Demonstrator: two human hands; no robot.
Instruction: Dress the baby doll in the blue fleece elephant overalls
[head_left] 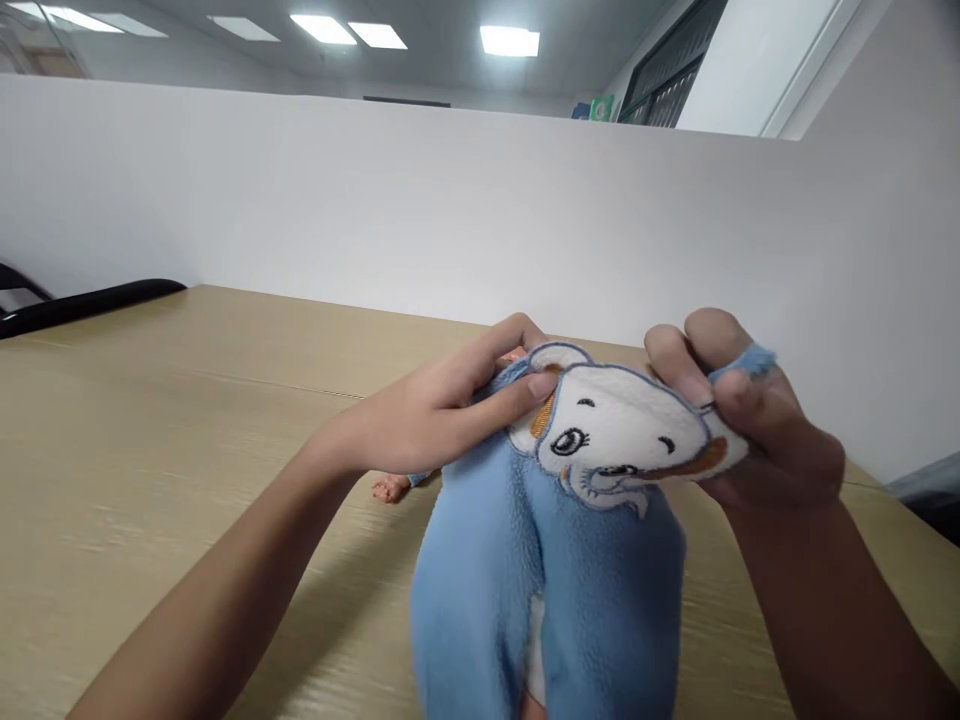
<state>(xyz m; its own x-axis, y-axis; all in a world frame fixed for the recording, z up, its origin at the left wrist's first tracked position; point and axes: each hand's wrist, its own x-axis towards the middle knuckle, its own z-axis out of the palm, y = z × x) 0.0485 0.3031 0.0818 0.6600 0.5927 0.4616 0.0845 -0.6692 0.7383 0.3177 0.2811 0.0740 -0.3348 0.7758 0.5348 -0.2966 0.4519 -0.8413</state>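
White upright partition (375, 210) spans the back; in front, a pale wood-grain tabletop (187, 430). Over the tabletop, at centre, a light-blue fleecy garment (480, 580) with two legs running toward the viewer, so its upper edge lies between the hands. Whether its underside rests on the wood: cannot tell.

On the upper part, a white felt-like elephant-face patch (626, 415) with orange ear linings, tilted down to the right. Left hand (405, 415) grips the garment at the patch's left ear: thumb on the front, other fingers behind, which probably steadies that side. Right hand (757, 410) is closed on the opposite edge by the right ear, a blue tuft sticking out of the fist. Judgement: gripping both ends keeps the cloth spread.

Small items: white strip (535, 645) showing between the legs; small moulded doll-like hand (390, 488) on the wood, left of the garment, presumably emerging from a sleeve.
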